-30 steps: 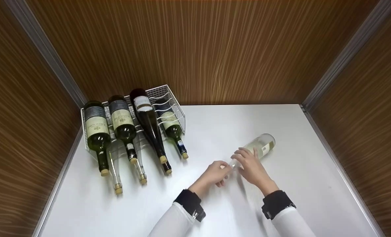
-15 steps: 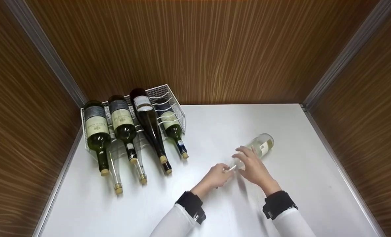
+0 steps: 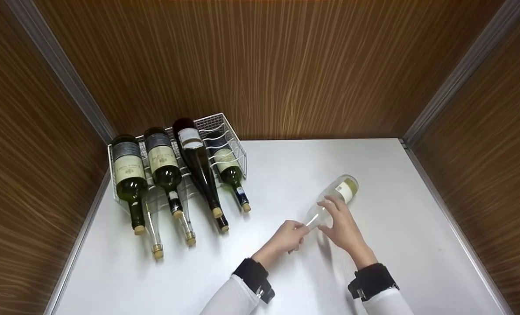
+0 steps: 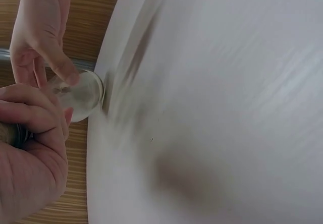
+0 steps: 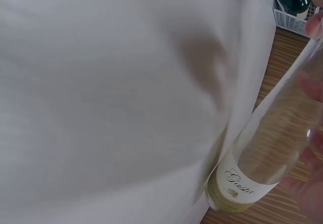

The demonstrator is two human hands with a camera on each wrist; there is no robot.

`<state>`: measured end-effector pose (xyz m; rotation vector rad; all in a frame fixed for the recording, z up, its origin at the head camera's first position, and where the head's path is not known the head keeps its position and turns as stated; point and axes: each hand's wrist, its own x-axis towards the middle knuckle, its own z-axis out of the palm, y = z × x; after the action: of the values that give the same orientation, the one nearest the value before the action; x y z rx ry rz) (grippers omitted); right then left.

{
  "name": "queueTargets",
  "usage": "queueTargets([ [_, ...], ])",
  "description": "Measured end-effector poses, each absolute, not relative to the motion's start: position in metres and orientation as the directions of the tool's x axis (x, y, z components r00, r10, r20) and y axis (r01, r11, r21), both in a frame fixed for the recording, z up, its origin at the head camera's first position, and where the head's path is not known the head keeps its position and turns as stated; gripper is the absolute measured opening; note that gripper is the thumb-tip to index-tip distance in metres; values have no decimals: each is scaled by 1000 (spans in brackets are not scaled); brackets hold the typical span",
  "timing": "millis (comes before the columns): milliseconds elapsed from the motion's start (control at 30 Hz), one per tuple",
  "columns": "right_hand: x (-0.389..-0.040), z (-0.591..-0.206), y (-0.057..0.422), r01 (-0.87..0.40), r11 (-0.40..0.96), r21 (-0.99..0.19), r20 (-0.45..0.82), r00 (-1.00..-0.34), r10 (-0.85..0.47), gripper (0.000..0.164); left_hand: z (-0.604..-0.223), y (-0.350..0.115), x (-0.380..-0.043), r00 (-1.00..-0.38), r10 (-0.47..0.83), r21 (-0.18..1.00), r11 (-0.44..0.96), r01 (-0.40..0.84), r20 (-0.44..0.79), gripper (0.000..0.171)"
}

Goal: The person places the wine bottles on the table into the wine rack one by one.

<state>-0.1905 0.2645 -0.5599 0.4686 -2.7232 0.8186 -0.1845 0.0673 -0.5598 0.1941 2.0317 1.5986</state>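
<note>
A clear glass wine bottle (image 3: 313,216) with a white and gold label lies tilted, neck towards me, its base by the white table. My left hand (image 3: 287,238) grips its neck; in the left wrist view the left hand (image 4: 35,133) has its fingers curled round it, the mouth end just showing. Further up, my right hand (image 3: 345,227) curves loosely round the body, thumb on the near side and fingers over the far side. In the right wrist view the label of the bottle (image 5: 247,186) faces the camera, with the right hand's fingers along its side.
At the back left, a white wire rack (image 3: 241,162) holds several corked bottles, necks forward. Among them are a green bottle (image 3: 131,175), a dark slim bottle (image 3: 201,168) and a smaller green bottle (image 3: 229,170). Wood-grain panels (image 3: 286,65) enclose the white table (image 3: 277,170).
The bottle has turned so its label faces up more, and its base has shifted left. My left hand has re-gripped the neck; my right hand has moved slightly right.
</note>
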Motion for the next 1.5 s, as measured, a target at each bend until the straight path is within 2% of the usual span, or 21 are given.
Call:
queueTargets([
  [233,-183,-556,265,-268,760,-593,262,-956,-132,64,-555,67,-181,-854,401,938,238,-252,-331,36],
  [633,-183,-554,266,-180,671,-719,201,-978,-47,62,-547,59,-177,-892,347,957,118,-265,-290,28],
  [1100,-188,-550,253,-118,594,-795,99,-993,-65,61,-534,47,-174,-913,302,957,-6,-291,-275,27],
  [1500,-193,-543,234,-124,575,-809,74,-991,-110,59,-523,34,-173,-933,221,951,-60,-302,-283,28],
])
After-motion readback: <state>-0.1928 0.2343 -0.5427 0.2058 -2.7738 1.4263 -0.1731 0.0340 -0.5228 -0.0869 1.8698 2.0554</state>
